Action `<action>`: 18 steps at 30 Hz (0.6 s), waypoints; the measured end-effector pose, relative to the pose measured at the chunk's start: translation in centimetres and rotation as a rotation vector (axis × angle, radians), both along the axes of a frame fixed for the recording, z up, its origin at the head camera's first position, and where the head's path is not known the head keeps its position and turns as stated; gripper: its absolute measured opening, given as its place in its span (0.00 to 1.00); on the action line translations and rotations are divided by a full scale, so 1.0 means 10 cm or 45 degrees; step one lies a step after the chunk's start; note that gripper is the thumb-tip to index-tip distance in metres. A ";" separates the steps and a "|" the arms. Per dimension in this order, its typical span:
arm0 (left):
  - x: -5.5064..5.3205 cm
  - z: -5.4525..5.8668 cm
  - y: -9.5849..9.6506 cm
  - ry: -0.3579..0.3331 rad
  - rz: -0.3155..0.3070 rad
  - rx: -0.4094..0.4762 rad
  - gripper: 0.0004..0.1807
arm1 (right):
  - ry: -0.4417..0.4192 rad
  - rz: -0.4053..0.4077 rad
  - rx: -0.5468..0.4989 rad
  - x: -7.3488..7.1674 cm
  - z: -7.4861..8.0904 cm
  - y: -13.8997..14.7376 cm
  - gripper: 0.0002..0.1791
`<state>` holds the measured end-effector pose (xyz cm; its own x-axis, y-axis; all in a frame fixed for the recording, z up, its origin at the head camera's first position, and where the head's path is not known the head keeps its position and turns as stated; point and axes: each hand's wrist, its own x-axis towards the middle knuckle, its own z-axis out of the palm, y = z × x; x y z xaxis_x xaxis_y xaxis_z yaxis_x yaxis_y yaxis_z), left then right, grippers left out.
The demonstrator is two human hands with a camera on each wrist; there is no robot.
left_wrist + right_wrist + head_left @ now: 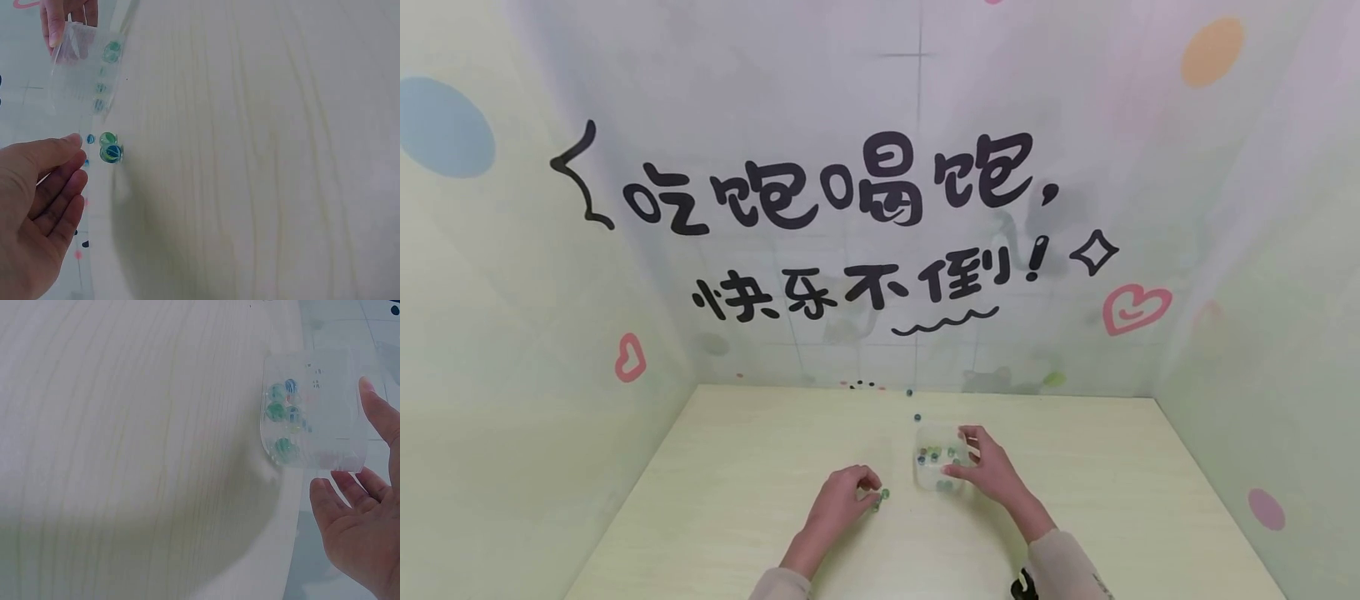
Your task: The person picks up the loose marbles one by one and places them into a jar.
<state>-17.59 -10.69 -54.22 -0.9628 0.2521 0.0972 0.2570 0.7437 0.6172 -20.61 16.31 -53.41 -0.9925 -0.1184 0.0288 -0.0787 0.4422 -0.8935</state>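
Observation:
My right hand holds a clear plastic container by its right side, thumb toward the front and fingers farther back. Several green and blue glass marbles lie at the container's bottom, showing through its wall. To the left, my left hand is low over the table with loosely bent fingers. Right by its fingertips sit a green marble and a blue-streaked marble on the tabletop. Nothing shows between the left thumb and fingers in the left wrist view.
Behind the container, two dark marbles lie on the pale wooden table: one marble nearer, another marble by the back edge. Printed cloth walls enclose the back and sides. A black object shows beside the right sleeve.

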 end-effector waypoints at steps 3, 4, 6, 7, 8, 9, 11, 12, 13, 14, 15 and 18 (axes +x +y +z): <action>0.01 -0.02 0.00 -0.010 0.012 0.001 0.06 | -0.002 -0.003 -0.006 0.00 0.01 0.00 0.42; 0.01 -0.03 0.00 -0.010 0.018 -0.003 0.06 | -0.002 -0.001 -0.006 0.00 0.02 0.00 0.42; 0.02 -0.04 -0.01 -0.008 0.031 -0.008 0.07 | -0.001 0.002 -0.007 0.00 0.02 0.00 0.42; 0.03 -0.05 -0.01 -0.008 0.037 -0.012 0.07 | 0.002 0.004 -0.007 0.00 0.02 0.00 0.42; 0.03 -0.05 -0.01 -0.008 0.040 -0.015 0.07 | -0.007 0.000 -0.017 0.00 0.02 0.00 0.42; 0.03 -0.06 -0.01 -0.006 0.043 -0.020 0.07 | -0.006 0.001 -0.015 0.00 0.02 0.00 0.42; 0.04 -0.08 -0.02 -0.001 0.042 -0.019 0.07 | -0.004 0.002 -0.011 0.00 0.01 0.00 0.42; 0.05 -0.09 -0.02 0.002 0.042 -0.017 0.07 | -0.003 0.001 -0.008 0.00 0.01 0.00 0.42; 0.05 -0.09 -0.02 0.004 0.041 -0.015 0.07 | -0.002 0.001 -0.007 0.00 0.00 0.00 0.42; 0.05 -0.10 -0.03 0.007 0.039 -0.011 0.08 | -0.003 0.000 -0.007 0.00 0.00 0.00 0.42; 0.06 -0.10 -0.03 0.007 0.041 -0.009 0.08 | -0.004 -0.002 -0.008 0.00 0.00 0.00 0.42; 0.06 -0.13 -0.03 0.008 0.046 -0.015 0.08 | -0.001 -0.002 -0.005 0.01 0.00 -0.01 0.42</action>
